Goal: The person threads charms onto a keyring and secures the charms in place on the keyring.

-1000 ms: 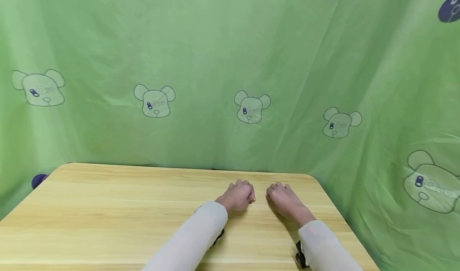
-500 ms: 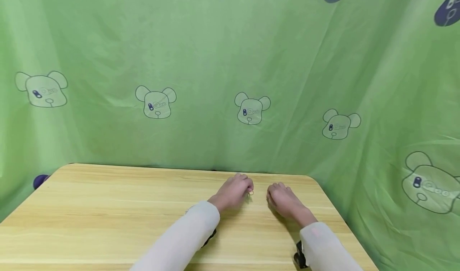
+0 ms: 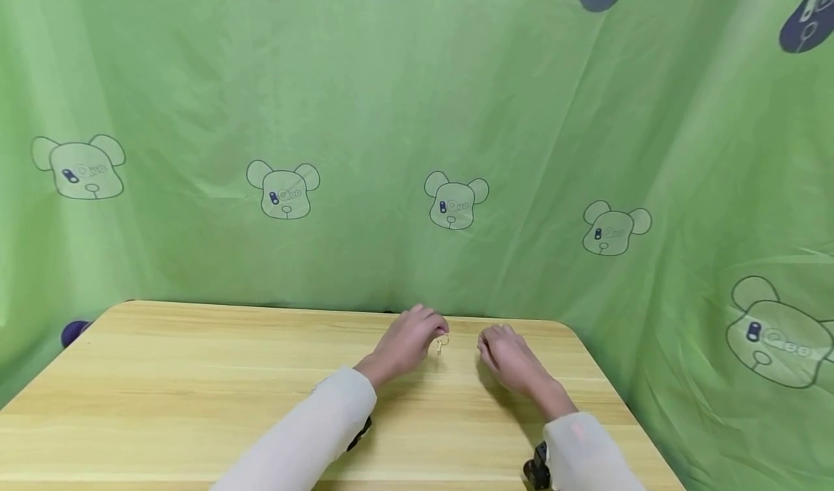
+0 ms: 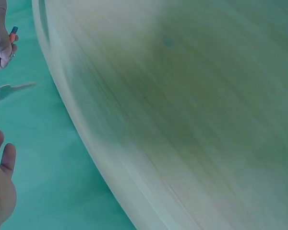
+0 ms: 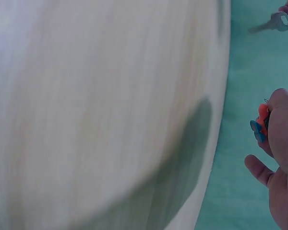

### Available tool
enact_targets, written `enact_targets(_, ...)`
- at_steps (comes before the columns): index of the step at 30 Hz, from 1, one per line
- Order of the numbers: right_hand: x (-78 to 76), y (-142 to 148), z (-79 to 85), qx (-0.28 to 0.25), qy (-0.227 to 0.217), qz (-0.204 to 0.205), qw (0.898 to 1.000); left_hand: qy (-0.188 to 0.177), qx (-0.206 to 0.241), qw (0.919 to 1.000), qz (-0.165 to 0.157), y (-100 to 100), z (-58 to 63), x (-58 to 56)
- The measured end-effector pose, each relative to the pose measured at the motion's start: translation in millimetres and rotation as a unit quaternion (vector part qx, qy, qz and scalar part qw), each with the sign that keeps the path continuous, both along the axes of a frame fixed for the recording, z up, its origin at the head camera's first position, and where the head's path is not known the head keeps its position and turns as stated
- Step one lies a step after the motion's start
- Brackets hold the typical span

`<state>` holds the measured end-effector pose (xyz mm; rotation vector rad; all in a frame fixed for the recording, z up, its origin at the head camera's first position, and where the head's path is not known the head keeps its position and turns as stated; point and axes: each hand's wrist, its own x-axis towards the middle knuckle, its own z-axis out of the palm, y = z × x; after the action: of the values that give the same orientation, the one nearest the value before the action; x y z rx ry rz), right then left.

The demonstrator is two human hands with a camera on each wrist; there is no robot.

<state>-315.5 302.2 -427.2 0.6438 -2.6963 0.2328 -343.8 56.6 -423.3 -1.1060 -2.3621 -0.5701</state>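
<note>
Key (image 5: 277, 22) and orange-blue piece (image 5: 263, 113) near the far edge of the table (image 3: 195, 389)
Left hand (image 3: 409, 337) grip pinches the key's ring (image 3: 447, 340), right hand (image 3: 511, 358) grip holds the orange-blue piece, a gap between; table stretches leftward

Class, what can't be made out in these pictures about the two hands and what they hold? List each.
Key's teeth: the pale metal key is too small in the head view, its blade blurred in the right wrist view.
Small orange-and-blue object: partly covered by the right hand there.
Left hand: cut off by the left wrist view's left edge.
</note>
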Motion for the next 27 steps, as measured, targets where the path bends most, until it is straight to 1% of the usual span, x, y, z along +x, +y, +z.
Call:
enact_targets(5,0.8,-11,5.6,-0.019,0.045,0.03,0.998,0.024,0.032,0.9992,-0.005,-10,5.4,3.8)
enact_targets(8,1.6,-19,10.2,-0.028,0.053,0.038,0.998,0.008,0.069,0.9975,-0.011,-15,9.5,7.3)
enact_targets(11,3.2,-29,16.2,-0.035,0.055,0.044,0.997,-0.023,0.121,0.9922,-0.013,-20,13.8,11.8)
enact_targets(15,5.7,-43,25.0,-0.04,0.06,0.051,0.996,-0.057,0.181,0.9816,-0.02,-25,18.4,17.5)
enact_targets(18,8.2,-52,32.1,-0.048,0.067,0.058,0.995,-0.079,0.218,0.9723,-0.033,-29,20.6,21.2)
enact_targets(23,12.0,-69,42.8,-0.063,0.089,0.084,0.99,-0.127,0.275,0.9518,-0.052,-35,21.8,28.1)
enact_targets(27,14.1,-80,48.1,-0.075,0.103,0.102,0.987,-0.163,0.318,0.9324,-0.051,-41,22.0,35.1)
